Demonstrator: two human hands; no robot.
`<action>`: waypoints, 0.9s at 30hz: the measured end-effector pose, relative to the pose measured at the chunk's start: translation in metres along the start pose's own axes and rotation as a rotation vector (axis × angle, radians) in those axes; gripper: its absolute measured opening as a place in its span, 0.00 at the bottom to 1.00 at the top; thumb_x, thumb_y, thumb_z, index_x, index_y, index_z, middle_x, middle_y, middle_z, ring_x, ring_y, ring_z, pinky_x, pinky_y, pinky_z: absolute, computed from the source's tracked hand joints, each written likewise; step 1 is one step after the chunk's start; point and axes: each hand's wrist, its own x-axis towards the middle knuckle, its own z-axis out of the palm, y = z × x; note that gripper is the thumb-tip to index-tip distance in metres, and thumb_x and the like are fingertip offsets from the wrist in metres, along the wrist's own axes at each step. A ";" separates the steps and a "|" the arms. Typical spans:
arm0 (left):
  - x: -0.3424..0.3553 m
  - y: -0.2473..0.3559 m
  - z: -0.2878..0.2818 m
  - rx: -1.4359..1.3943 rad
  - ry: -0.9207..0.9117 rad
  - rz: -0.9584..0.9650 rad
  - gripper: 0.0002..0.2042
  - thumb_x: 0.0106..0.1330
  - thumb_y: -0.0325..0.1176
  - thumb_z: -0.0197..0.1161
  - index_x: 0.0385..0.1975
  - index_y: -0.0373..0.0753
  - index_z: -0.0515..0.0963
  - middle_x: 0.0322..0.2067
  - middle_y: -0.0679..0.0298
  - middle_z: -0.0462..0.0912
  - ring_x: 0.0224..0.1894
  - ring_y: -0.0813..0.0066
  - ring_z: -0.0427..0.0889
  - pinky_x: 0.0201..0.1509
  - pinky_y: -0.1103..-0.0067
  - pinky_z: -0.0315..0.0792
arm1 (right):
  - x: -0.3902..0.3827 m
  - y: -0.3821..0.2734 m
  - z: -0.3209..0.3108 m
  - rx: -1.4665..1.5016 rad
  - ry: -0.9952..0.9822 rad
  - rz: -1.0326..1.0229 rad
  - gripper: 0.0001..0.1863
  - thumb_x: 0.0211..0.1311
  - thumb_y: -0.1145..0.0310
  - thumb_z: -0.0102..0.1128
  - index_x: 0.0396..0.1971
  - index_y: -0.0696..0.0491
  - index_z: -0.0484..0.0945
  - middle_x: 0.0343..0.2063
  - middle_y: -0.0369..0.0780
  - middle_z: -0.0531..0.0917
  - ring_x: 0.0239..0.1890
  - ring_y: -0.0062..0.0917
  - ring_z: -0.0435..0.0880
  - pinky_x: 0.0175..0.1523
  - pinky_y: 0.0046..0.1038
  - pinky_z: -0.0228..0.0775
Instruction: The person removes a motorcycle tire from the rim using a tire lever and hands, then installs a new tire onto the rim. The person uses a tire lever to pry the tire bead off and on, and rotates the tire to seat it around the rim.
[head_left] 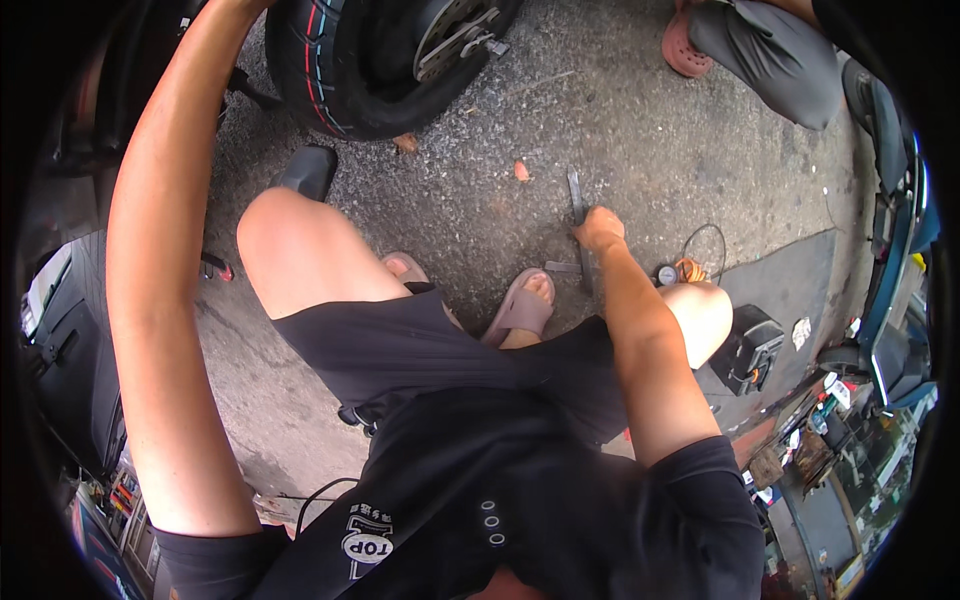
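My right hand (601, 230) is closed around a long flat metal bar (576, 194) low over the ground, in front of my sandalled foot. One end of the bar sticks out beyond my fingers and a dark length shows on the near side. A shorter metal strip (563, 267) lies beside it near my toes. My left arm (165, 220) reaches up to the top edge, where the hand is cut off. Nearest to that arm's end stands a wheel with a black tyre (335, 95) striped red and blue, and a brake disc (445, 40) at its hub.
A round gauge (667, 273) and an orange coiled hose (690, 270) lie by my right knee. Past it sits a black box-like device (745, 350) on a dark mat (795, 270). Another person's grey-clad leg (770, 60) and red clog (684, 48) are at the far right.
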 end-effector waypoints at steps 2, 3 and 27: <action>0.002 -0.003 0.002 -0.019 -0.009 0.053 0.36 0.52 0.52 0.81 0.57 0.35 0.82 0.49 0.54 0.87 0.50 0.65 0.85 0.59 0.70 0.76 | -0.013 -0.005 -0.012 -0.033 -0.019 -0.088 0.21 0.62 0.59 0.64 0.49 0.56 0.86 0.53 0.51 0.86 0.58 0.45 0.84 0.63 0.40 0.76; 0.002 -0.001 0.002 -0.026 -0.015 0.081 0.36 0.52 0.51 0.81 0.57 0.34 0.81 0.50 0.53 0.87 0.51 0.65 0.85 0.59 0.69 0.76 | -0.011 -0.010 -0.022 -0.074 -0.055 -0.165 0.21 0.62 0.59 0.63 0.49 0.56 0.86 0.53 0.51 0.86 0.59 0.45 0.84 0.64 0.40 0.76; 0.016 -0.035 -0.014 -0.006 -0.082 -0.095 0.56 0.43 0.58 0.86 0.62 0.15 0.68 0.53 0.39 0.82 0.54 0.55 0.86 0.60 0.68 0.80 | -0.066 -0.261 -0.303 1.270 0.861 -0.867 0.17 0.60 0.59 0.76 0.47 0.50 0.89 0.35 0.35 0.92 0.39 0.20 0.90 0.47 0.25 0.80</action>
